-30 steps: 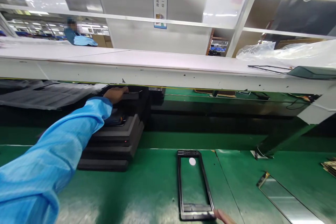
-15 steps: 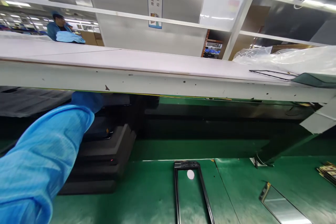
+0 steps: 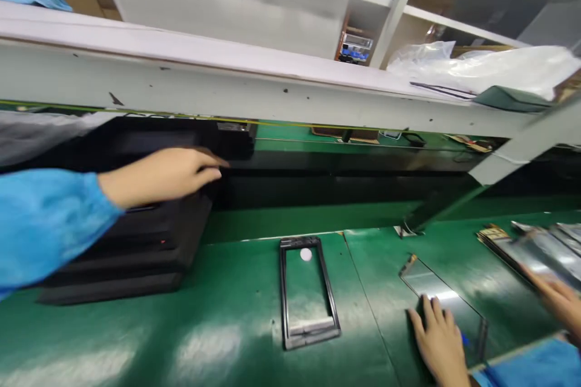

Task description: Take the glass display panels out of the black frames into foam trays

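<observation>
1. My left hand [image 3: 181, 172] stretched out open, fingertips just past the black foam stack [image 3: 136, 248].
2. My right hand [image 3: 438, 338] lay open, fingers spread, on the glass panel [image 3: 436, 284], which lay flat on the green bench [image 3: 136, 326].
3. Hands well apart, black frame [image 3: 284, 290] between them.
4. Another person's hand [image 3: 558, 305] rested near the right edge, beside the panel.

1 left hand [image 3: 158, 180], 2 more hands [image 3: 438, 341] [image 3: 557, 305] — 1 black frame [image 3: 284, 293], 1 glass panel [image 3: 442, 293], 1 stack of black foam trays [image 3: 127, 254] — 1 pile of panels [image 3: 535, 254].
</observation>
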A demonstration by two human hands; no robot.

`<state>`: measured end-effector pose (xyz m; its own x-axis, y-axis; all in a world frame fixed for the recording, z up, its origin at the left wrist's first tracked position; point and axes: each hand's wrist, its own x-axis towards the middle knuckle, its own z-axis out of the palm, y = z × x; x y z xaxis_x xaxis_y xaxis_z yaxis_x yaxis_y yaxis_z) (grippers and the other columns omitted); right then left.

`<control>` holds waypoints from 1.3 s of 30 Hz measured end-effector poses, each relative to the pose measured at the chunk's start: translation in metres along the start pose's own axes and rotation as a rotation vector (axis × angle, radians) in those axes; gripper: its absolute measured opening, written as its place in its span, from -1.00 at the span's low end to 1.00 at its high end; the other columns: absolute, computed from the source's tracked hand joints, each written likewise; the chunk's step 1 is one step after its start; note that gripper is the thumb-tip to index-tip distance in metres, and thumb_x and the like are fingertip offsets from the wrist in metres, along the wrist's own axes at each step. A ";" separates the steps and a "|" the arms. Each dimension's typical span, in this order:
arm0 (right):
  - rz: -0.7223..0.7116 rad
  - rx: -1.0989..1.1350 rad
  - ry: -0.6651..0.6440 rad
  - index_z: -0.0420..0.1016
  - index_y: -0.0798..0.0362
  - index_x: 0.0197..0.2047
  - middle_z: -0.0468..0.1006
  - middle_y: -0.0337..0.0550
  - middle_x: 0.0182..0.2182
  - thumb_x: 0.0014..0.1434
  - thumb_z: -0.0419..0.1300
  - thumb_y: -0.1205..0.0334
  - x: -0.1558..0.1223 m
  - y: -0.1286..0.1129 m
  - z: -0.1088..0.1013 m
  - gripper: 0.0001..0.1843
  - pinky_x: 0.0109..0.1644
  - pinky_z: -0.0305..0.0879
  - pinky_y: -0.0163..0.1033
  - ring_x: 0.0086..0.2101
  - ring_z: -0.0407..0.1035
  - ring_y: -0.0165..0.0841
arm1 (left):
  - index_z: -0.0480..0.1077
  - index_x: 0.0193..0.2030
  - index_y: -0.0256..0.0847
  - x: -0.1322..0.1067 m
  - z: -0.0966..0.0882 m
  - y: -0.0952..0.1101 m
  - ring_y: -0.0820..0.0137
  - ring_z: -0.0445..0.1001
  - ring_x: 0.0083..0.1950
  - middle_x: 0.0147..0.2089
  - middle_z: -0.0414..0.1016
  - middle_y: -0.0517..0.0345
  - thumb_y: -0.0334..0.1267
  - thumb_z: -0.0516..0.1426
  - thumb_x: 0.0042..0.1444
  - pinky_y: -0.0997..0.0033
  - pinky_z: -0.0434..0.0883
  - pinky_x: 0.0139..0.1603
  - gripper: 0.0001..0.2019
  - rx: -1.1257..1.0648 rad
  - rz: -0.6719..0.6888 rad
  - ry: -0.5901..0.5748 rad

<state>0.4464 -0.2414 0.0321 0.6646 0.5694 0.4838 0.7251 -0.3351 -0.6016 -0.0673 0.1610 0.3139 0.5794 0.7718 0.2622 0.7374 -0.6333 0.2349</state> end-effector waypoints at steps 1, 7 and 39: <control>0.001 -0.039 -0.030 0.78 -0.10 -0.11 0.68 0.35 0.08 0.10 0.34 -0.34 -0.004 0.005 -0.001 -0.46 0.08 0.33 0.55 0.17 0.46 0.50 | 0.68 0.08 -0.11 -0.013 0.019 0.022 0.07 0.64 0.12 0.10 0.73 0.15 0.03 0.17 0.29 0.09 0.40 0.29 -0.60 -0.078 0.047 -0.106; -0.314 -0.325 -0.222 0.65 0.07 0.22 0.58 0.29 0.24 0.39 0.02 -0.34 -0.080 -0.005 -0.002 -0.26 0.19 0.23 0.70 0.24 0.41 0.43 | 0.70 -0.10 -0.09 -0.079 0.155 0.117 0.09 0.66 -0.17 -0.25 0.71 0.06 -0.08 0.32 0.13 0.15 0.52 -0.01 -0.75 -0.495 -0.172 -0.294; 0.505 0.979 -0.365 0.57 -0.01 0.25 0.57 -0.26 -0.36 0.17 0.51 -0.01 -0.147 -0.222 -0.019 -0.37 -0.58 0.31 -0.39 -0.58 0.41 -0.46 | 0.68 0.14 -0.11 -0.230 0.143 0.184 0.37 0.60 -0.33 -0.25 0.62 0.09 -0.18 0.38 0.21 0.46 0.58 -0.32 -0.65 -1.483 -0.321 0.046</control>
<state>0.1910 -0.2647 0.1066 0.6315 0.7724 -0.0671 -0.1630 0.0476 -0.9855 -0.0154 -0.1247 0.1633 0.4354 0.8994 0.0400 -0.1955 0.0511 0.9794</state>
